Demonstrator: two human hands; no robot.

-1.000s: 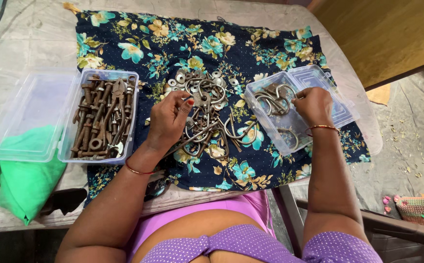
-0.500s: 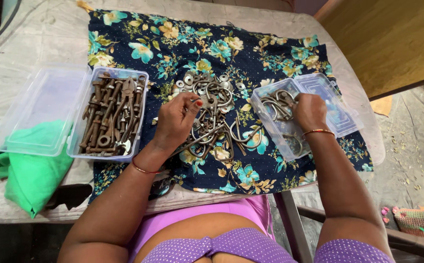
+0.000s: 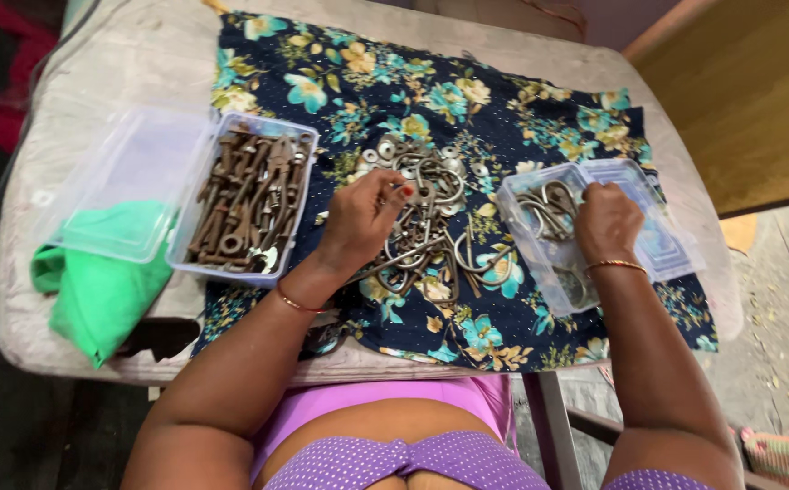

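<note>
A pile of curved metal hooks and washers [image 3: 426,238] lies in the middle of a dark floral cloth [image 3: 467,100]. My left hand [image 3: 363,222] rests on the pile's left side, its fingertips pinched on one hook. My right hand [image 3: 605,222] is curled over a clear plastic container [image 3: 529,259] that holds several grey hooks. Its fingers point down into the box and are hidden, so what they hold is unclear. Both wrists wear thin bangles.
A second clear container [image 3: 249,204] full of rusty bolts stands to the left, with its lid [image 3: 127,181] beside it over a green cloth [image 3: 95,295]. Another lid [image 3: 662,240] lies under the right box. The worn table [image 3: 131,63] ends at my lap.
My left hand has stayed on the pile, its fingers shifting slightly among the hooks. My right hand has stayed at the right container. The view has tilted a little.
</note>
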